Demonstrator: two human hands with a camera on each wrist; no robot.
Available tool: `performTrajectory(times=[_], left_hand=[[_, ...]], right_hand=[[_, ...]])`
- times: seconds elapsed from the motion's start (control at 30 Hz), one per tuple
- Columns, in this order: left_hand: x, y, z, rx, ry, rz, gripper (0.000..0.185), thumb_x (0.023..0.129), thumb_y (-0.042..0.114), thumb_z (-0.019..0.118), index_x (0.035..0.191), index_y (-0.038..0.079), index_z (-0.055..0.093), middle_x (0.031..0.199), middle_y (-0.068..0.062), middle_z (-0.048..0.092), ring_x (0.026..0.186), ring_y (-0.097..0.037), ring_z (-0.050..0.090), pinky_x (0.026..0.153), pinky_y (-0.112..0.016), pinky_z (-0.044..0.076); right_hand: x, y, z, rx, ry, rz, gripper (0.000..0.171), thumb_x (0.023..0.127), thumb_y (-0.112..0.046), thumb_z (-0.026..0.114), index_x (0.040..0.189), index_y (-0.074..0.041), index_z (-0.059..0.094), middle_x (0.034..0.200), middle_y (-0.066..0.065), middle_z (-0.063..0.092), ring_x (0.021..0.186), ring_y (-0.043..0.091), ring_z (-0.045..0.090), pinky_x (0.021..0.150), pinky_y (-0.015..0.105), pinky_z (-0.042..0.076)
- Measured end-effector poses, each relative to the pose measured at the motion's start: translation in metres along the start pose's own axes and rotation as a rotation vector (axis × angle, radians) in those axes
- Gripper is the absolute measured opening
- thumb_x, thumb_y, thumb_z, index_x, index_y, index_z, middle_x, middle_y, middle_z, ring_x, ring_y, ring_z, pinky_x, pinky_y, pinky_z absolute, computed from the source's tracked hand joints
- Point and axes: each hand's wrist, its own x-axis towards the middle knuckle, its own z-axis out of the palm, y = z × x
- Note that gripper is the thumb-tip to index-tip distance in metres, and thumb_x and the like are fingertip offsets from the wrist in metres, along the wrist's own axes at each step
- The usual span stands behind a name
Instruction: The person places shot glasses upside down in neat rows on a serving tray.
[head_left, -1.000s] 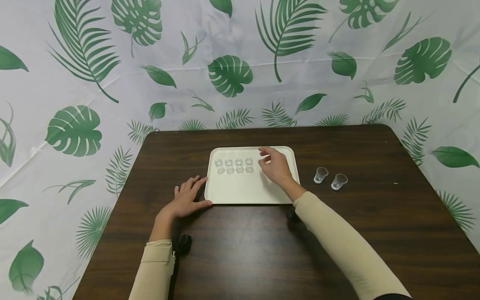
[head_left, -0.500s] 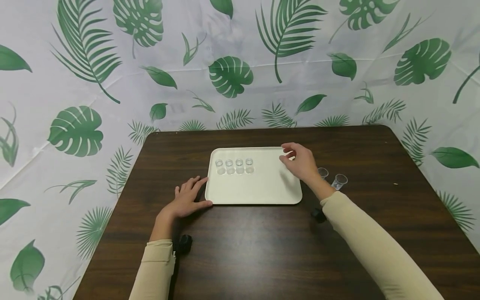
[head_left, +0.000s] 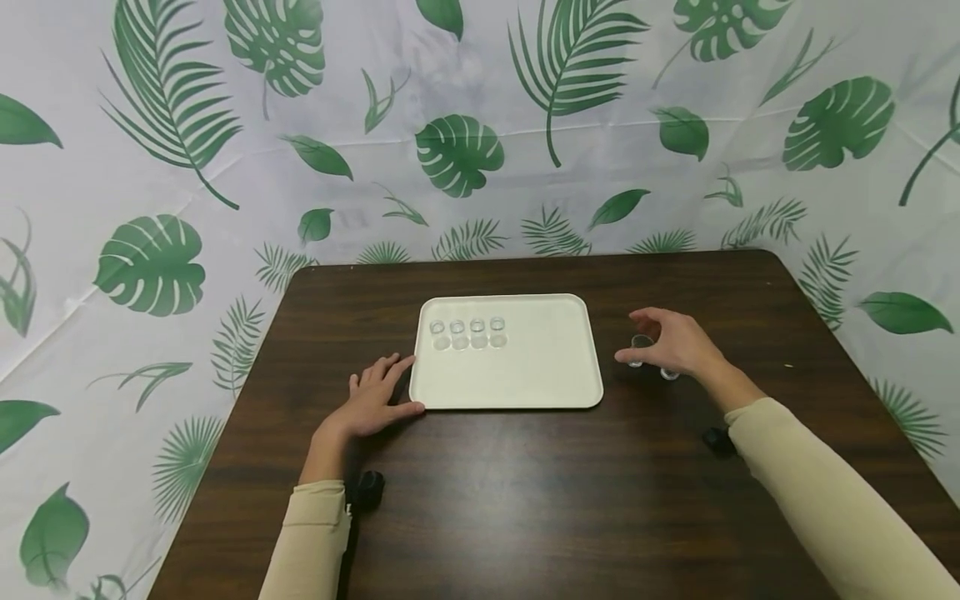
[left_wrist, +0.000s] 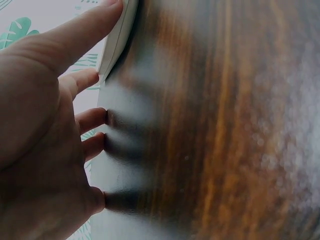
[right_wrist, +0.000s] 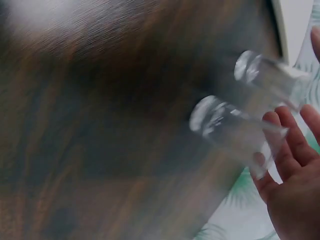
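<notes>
My left hand [head_left: 371, 400] rests on the dark wooden table with fingers spread, thumb and index fingertips at the left edge of a white tray [head_left: 525, 371]. In the left wrist view its thumb [left_wrist: 85, 35] lies along the tray's rim. My right hand [head_left: 678, 342] hovers right of the tray, thumb and fingers apart around a small clear shot glass [head_left: 636, 362]. Partly hidden below that hand stands a second clear shot glass [head_left: 669, 375]. Both stand wide end up in the right wrist view, where the nearer glass [right_wrist: 230, 122] overlaps the fingertips.
Several clear shot glasses [head_left: 477, 335] stand in a row on the tray's back left. The wooden table [head_left: 517, 500] runs back to a leaf-print cloth [head_left: 457, 158]. A black wrist device [head_left: 367, 490] sits beneath the left wrist.
My right hand has moved right, from above the tray to the two shot glasses on the table, its fingers spreading wider. The left hand and the tray's glasses have stayed put.
</notes>
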Motion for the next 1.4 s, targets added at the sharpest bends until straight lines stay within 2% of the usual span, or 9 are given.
performTrajectory(times=[0.23,0.43,0.63,1.1,1.4], left_hand=[[0.000,0.000,0.001,-0.009,-0.008,0.002,0.086,0.089,0.048,0.069,0.157,0.017,0.026,0.159,-0.021,0.017,0.141,-0.045,0.016,0.102,-0.074,0.001],[0.001,-0.002,0.002,-0.014,0.001,0.011,0.086,0.089,0.048,0.069,0.156,0.017,0.027,0.158,-0.021,0.018,0.142,-0.044,0.016,0.102,-0.074,0.001],[0.001,-0.002,0.002,-0.014,-0.001,0.009,0.086,0.088,0.049,0.070,0.156,0.018,0.027,0.158,-0.020,0.018,0.142,-0.044,0.016,0.102,-0.074,0.001],[0.001,-0.002,0.000,-0.003,-0.001,0.001,0.087,0.088,0.052,0.068,0.156,0.018,0.027,0.158,-0.020,0.018,0.142,-0.044,0.015,0.102,-0.074,0.000],[0.001,-0.003,0.000,-0.006,0.002,0.004,0.087,0.088,0.050,0.069,0.156,0.018,0.027,0.158,-0.020,0.018,0.142,-0.043,0.016,0.103,-0.073,0.001]], right_hand=[[-0.005,0.017,0.003,-0.021,-0.018,0.022,0.083,0.071,-0.049,0.085,0.133,-0.002,0.056,0.119,0.022,0.063,0.108,0.035,0.058,0.090,0.056,0.044],[-0.007,0.022,0.008,-0.013,-0.018,0.005,0.062,0.073,-0.038,0.087,0.119,-0.004,0.064,0.104,0.013,0.068,0.094,0.029,0.063,0.082,0.050,0.048],[-0.007,0.025,0.012,-0.011,0.000,-0.011,0.045,0.078,-0.031,0.084,0.110,-0.004,0.067,0.099,0.011,0.069,0.090,0.027,0.064,0.081,0.050,0.048],[-0.006,0.023,0.014,-0.027,0.008,0.002,0.040,0.081,-0.034,0.080,0.106,-0.005,0.069,0.100,0.011,0.069,0.096,0.030,0.063,0.082,0.052,0.046],[-0.004,0.021,0.007,-0.014,0.029,0.006,0.038,0.081,-0.035,0.081,0.101,-0.006,0.068,0.095,0.010,0.068,0.088,0.027,0.061,0.075,0.046,0.047]])
